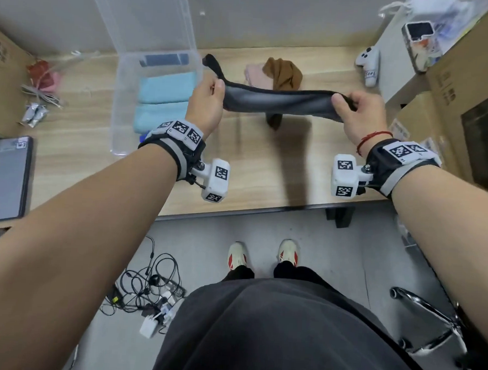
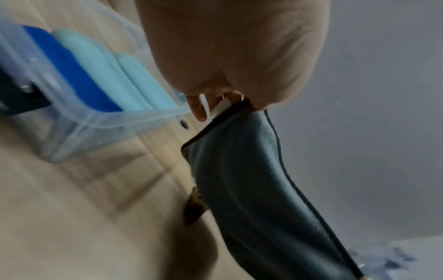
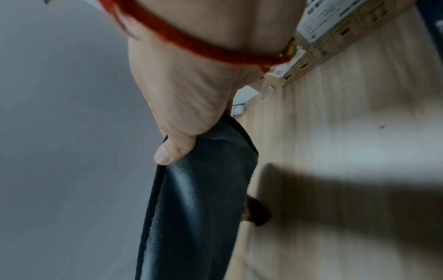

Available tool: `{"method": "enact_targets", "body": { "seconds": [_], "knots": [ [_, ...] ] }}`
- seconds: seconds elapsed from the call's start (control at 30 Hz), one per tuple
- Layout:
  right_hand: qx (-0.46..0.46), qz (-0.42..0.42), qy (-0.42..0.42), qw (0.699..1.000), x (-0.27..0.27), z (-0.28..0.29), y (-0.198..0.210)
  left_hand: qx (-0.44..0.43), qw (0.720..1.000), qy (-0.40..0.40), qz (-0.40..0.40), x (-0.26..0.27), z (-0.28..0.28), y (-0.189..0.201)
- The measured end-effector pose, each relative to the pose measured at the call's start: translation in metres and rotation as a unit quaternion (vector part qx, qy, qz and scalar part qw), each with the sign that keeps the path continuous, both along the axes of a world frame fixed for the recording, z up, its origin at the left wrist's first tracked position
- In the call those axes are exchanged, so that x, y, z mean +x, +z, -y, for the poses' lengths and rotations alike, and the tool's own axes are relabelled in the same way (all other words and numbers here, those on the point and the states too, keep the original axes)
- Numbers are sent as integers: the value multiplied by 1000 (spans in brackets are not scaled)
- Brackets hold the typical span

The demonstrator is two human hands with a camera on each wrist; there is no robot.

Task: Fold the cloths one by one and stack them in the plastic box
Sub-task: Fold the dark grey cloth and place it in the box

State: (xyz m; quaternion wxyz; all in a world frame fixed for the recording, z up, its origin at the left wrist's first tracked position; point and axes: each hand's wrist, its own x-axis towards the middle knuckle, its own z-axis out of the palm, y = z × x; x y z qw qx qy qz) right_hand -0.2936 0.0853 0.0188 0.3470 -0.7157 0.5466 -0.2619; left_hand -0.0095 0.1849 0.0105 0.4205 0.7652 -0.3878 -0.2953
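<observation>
Dark grey cloth up in the air, mid-fold!

Left hand and right hand each pinch an end of the dark grey fleece cloth, stretched above the wooden table. Folded light-blue cloths already lie in the clear plastic box; brown cloth and pink cloth wait behind.

The right hand pinches the dark cloth above the wooden table.
</observation>
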Motion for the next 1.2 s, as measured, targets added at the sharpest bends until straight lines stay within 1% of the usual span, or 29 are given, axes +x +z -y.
{"method": "enact_targets", "body": {
  "seconds": [0.1,0.2,0.3,0.4,0.5,0.6,0.67,0.77,0.83,1.0,1.2],
  "knots": [
    [59,-36,36,997,-20,-15,-41,83,996,-33,27,-18,-20,-43],
    [117,-82,67,987,-41,-33,-93,159,984,-67,51,-35,-47,-87],
    [139,-144,93,975,-62,-51,-137,238,965,-78,79,-49,-71,-126],
    [137,-172,114,969,-73,-65,-159,286,952,-80,75,-58,-87,-149],
    [140,-182,117,966,-73,-67,-169,296,949,-73,84,-62,-95,-158],
    [130,-166,112,971,-68,-59,-171,287,952,-57,85,-59,-94,-161],
    [116,-151,108,976,-62,-48,-169,268,959,-37,86,-56,-88,-160],
    [99,-114,97,984,-50,-26,-166,213,971,-4,107,-49,-72,-156],
    [99,-95,85,987,-41,-9,-167,200,975,11,100,-44,-59,-157],
    [107,-102,78,986,-21,22,-177,216,974,6,74,-32,-35,-166],
    [113,-138,62,982,-10,40,-194,276,960,12,47,-23,-23,-180]
  ]
}}
